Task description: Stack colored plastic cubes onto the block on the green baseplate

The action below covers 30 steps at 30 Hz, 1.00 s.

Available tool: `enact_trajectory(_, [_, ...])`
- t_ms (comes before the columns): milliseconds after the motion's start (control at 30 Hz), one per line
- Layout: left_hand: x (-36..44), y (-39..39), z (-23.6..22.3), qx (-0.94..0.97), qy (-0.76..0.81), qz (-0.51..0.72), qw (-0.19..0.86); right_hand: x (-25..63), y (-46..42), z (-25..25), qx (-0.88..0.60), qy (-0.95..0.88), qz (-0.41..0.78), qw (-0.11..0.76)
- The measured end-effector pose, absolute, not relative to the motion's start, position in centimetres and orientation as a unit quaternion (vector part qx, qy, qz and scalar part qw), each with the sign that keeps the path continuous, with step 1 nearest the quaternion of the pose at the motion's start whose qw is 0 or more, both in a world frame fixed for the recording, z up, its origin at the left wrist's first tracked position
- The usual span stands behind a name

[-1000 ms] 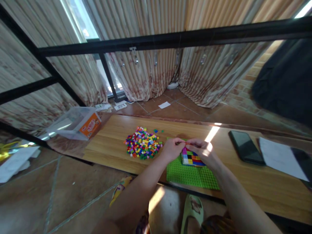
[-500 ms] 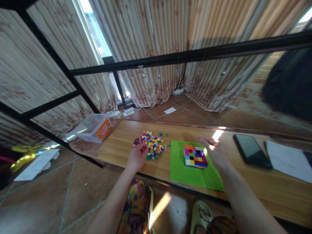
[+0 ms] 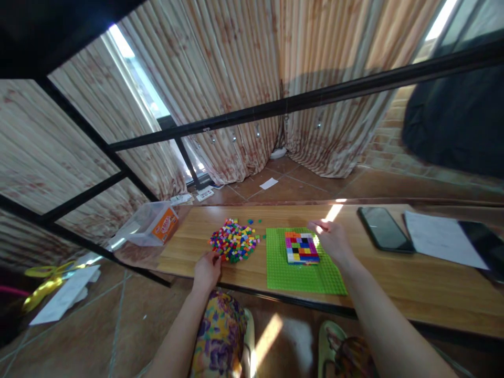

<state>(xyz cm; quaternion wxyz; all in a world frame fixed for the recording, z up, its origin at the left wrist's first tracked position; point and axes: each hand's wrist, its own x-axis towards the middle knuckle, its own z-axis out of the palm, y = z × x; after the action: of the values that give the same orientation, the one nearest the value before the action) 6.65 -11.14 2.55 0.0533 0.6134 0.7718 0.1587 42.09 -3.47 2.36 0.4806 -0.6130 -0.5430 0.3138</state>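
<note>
My left hand (image 3: 208, 270) is at the near left edge of a pile of small coloured toy bricks (image 3: 235, 241). Its fingertips are pinched together beside the bricks; whether one is between them is too small to tell. Over the far right part of a green studded baseplate (image 3: 291, 281) hovers my right hand (image 3: 333, 240), fingers curled closed in a patch of sunlight. What it holds, if anything, cannot be made out. On the baseplate sits a low block of multicoloured bricks (image 3: 302, 249), with an orange row along its far side.
A black phone (image 3: 386, 229) and a white sheet of paper (image 3: 443, 239) lie to the right on the wooden table (image 3: 378, 283). At the left stands a clear plastic box (image 3: 147, 223) with an orange label. A black metal bar (image 3: 244, 115) crosses beyond the table.
Both hands were together over the brick block; they have parted. My left hand moved left to the pile, then to its near edge. My right hand stayed near the block. The view shifted.
</note>
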Motion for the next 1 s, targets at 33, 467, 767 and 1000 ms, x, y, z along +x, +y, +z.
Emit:
enact_trajectory(33, [6.8, -11.0, 2.5, 0.616, 0.770, 0.159, 0.049, 42.2, -3.4, 2.3, -0.616, -0.548, 0.311, 0.474])
enact_trajectory(467, [6.5, -9.8, 2.1, 0.538, 0.800, 0.257, 0.068, 42.9, -3.2, 1.8, -0.642, -0.596, 0.271, 0.399])
enact_trajectory(767, [3.4, -2.0, 4.1, 0.599, 0.783, 0.153, 0.069, 42.6, -2.4, 1.0, -0.617, -0.614, 0.270, 0.411])
enact_trajectory(1000, [3.7, 3.6, 4.2, 0.645, 0.749, 0.126, 0.090, 41.4, -3.0, 1.3, -0.637, -0.610, 0.296, 0.367])
